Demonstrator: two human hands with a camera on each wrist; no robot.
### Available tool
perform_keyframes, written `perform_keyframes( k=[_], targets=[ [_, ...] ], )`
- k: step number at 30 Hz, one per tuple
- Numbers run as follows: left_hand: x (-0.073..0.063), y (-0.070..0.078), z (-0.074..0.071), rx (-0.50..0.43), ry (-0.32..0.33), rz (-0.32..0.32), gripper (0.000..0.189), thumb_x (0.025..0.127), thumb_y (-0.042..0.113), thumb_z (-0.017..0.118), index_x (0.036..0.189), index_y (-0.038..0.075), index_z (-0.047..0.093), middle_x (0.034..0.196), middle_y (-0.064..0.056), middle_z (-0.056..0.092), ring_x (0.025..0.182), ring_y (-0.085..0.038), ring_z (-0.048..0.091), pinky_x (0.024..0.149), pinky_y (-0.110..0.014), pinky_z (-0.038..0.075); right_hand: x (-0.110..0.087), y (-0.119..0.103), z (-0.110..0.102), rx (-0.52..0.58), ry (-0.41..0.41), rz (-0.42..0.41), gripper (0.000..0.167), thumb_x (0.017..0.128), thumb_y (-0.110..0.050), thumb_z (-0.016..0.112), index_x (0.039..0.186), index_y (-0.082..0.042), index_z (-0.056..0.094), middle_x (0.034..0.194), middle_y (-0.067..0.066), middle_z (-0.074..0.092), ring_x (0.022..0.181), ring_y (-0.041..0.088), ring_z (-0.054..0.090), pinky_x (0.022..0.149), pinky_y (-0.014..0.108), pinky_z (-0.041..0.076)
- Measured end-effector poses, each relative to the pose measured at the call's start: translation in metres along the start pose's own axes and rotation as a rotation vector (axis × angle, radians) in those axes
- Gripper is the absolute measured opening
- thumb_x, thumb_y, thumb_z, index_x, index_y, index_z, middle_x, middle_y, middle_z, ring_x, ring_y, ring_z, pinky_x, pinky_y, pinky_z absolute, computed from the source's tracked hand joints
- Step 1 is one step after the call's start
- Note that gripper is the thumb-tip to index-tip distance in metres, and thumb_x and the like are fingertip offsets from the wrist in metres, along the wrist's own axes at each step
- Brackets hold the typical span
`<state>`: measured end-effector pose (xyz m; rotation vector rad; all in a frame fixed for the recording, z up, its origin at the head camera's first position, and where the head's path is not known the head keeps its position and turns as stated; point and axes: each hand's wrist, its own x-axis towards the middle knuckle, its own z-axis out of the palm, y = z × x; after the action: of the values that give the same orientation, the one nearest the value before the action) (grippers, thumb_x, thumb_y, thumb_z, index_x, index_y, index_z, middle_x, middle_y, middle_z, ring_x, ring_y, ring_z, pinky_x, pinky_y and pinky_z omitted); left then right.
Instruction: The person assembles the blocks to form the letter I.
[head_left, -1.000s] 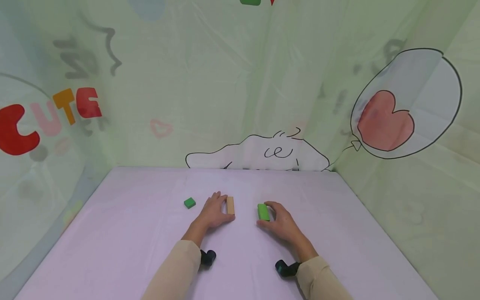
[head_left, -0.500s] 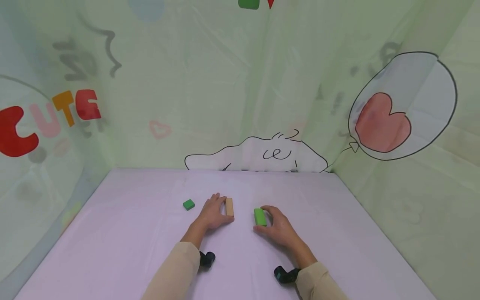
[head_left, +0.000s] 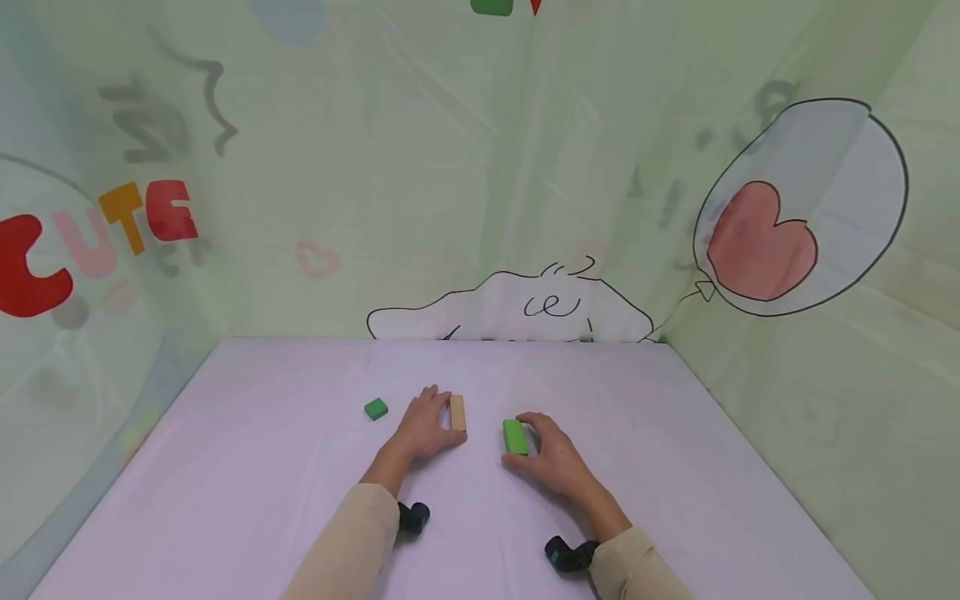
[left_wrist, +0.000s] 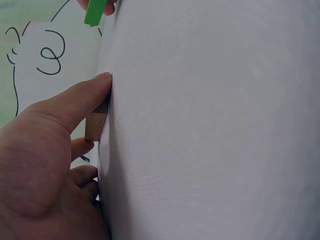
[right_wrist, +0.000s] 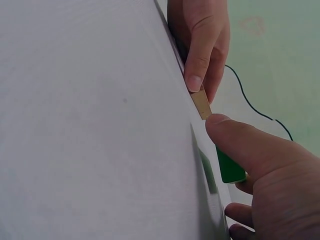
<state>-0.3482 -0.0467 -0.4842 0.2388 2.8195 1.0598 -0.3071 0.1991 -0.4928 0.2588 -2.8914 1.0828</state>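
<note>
My left hand (head_left: pixel 423 425) pinches a plain wooden block (head_left: pixel 457 413) near the middle of the table, its thumb at the near end and a finger at the far end. In the left wrist view the thumb hides part of this wooden block (left_wrist: pixel 94 127), which is at the tabletop. To its right, my right hand (head_left: pixel 555 457) holds a bright green block (head_left: pixel 514 437) by its ends between thumb and fingers. The right wrist view has this green block (right_wrist: pixel 231 167) slightly off the surface, a green reflection beside it.
A small dark green block (head_left: pixel 376 408) lies left of my left hand. The white table (head_left: pixel 262 467) ends at a pale cloth backdrop (head_left: pixel 420 183) with drawings, and cloth walls stand at both sides. A black wrist camera (head_left: pixel 566 554) sits on each wrist.
The right hand has moved left and a little nearer to me with the green block, shrinking the gap to the wooden block. My left hand has stayed on the wooden block.
</note>
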Motion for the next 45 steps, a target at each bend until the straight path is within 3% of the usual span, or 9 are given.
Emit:
perform_keyframes(
  k=[22,45],
  targets=[
    [0.000,0.001,0.001,0.001,0.005,0.004,0.081,0.090,0.038,0.079,0.157,0.010,0.043,0.170,-0.018,0.025,0.159,-0.041,0.018,0.128,-0.060,0.022,-0.011,-0.010,0.006,-0.016,-0.006,-0.003,0.071,0.082,-0.033,0.088,0.142,-0.012,0.056,0.155,0.017,0.051,0.145,0.040,0.046,0.118,0.061,0.040],
    [-0.001,-0.002,0.003,-0.018,0.004,-0.004,0.081,0.090,0.037,0.079,0.157,0.010,0.043,0.171,-0.017,0.024,0.159,-0.043,0.017,0.128,-0.061,0.021,-0.023,-0.019,0.011,0.019,-0.038,-0.077,0.074,0.081,-0.035,0.089,0.142,-0.009,0.056,0.153,0.018,0.052,0.144,0.042,0.046,0.118,0.062,0.039]
  ],
)
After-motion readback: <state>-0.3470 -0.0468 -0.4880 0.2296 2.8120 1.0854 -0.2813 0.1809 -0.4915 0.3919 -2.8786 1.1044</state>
